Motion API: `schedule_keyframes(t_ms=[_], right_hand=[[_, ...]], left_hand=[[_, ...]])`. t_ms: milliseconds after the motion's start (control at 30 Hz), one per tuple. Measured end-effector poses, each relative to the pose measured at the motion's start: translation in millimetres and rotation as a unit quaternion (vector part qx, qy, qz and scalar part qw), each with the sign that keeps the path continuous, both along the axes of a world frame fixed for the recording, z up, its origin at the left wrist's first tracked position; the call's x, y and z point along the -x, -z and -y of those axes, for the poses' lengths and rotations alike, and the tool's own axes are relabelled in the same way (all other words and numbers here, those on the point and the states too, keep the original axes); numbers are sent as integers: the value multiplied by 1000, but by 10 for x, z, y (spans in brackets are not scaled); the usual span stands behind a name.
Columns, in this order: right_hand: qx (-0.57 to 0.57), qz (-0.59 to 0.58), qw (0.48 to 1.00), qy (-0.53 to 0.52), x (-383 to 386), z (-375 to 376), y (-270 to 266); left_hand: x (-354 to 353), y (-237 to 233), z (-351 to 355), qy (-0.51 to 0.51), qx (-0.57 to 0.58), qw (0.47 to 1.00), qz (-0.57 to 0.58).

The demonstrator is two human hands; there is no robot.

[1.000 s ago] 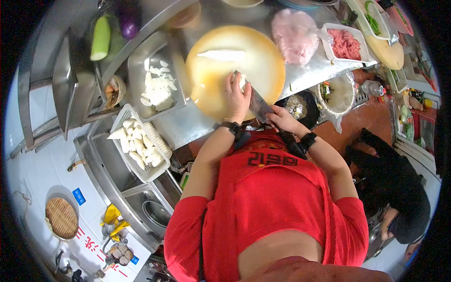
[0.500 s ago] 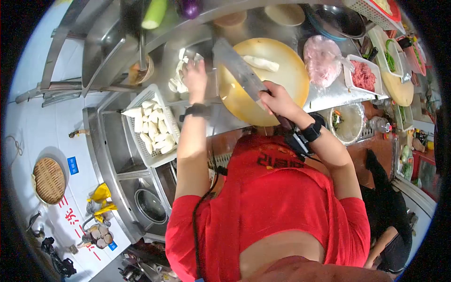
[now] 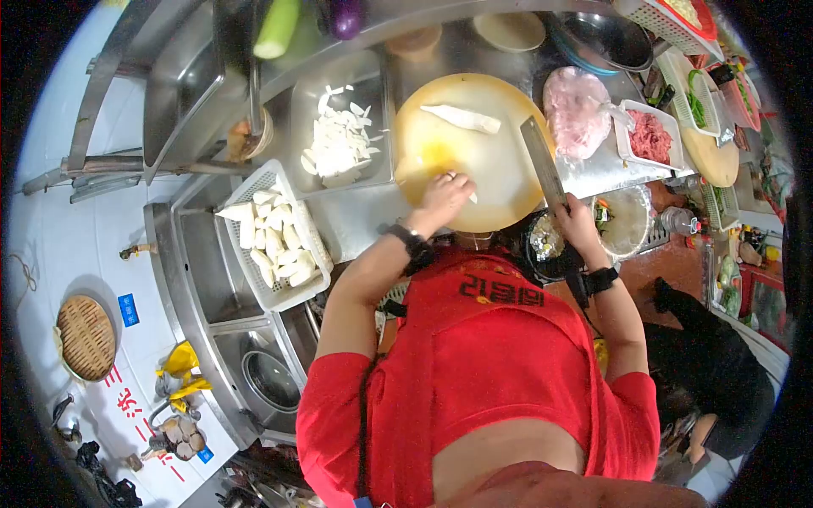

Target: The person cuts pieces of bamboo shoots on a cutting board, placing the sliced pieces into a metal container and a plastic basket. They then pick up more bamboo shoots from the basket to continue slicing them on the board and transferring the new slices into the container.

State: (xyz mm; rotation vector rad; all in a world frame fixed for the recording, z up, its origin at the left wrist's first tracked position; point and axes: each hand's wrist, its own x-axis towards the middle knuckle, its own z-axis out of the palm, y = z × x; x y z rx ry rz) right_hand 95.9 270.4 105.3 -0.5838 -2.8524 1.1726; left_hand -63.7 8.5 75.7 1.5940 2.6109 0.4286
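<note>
With the right hand [image 3: 579,227] wrapped round the cleaver [image 3: 544,163], clean slicing of the white vegetable [image 3: 462,118] on the round chopping board [image 3: 501,169] wants the left hand [image 3: 444,201], whose hold I cannot tell, with fingertips tucked back.

The handle of the knife [image 3: 540,157] is mostly covered by the right hand [image 3: 577,224]. Whatever lies under the left hand [image 3: 447,200] on the round board [image 3: 508,173] is hidden, only a white sliver [image 3: 473,198] being left visible beside it. The green gourd [image 3: 276,30] and the eggplant [image 3: 345,19] are cut off by the top edge. The contents of the dark pan [image 3: 544,237], partly screened by the right hand, cannot be made out.
</note>
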Motion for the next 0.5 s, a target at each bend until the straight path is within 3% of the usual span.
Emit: schedule_keyframes(t_ms=[33,100,200,267,300,333,400,500], right_hand=[[-18,7,1000,5,-30,6,18],[-45,-3,999,8,-80,25,196],[-144,58,988,19,-95,120,247],[-154,66,986,27,-63,181,152],[-163,76,983,32,-65,201,120],[-162,76,983,31,-84,197,134],[-167,91,982,16,-69,165,203],[-160,121,980,18,-57,176,167]], left_hand=[[-9,33,-31,3,42,999,-4],[21,96,-62,-5,-11,1000,8],[102,14,-97,-17,68,996,63],[150,-415,-33,-69,10,996,59],[278,-406,55,-99,-66,993,-7],[368,-577,120,-178,-121,975,48],[633,-948,367,-289,-107,951,31],[916,-944,924,-325,-161,926,-104]])
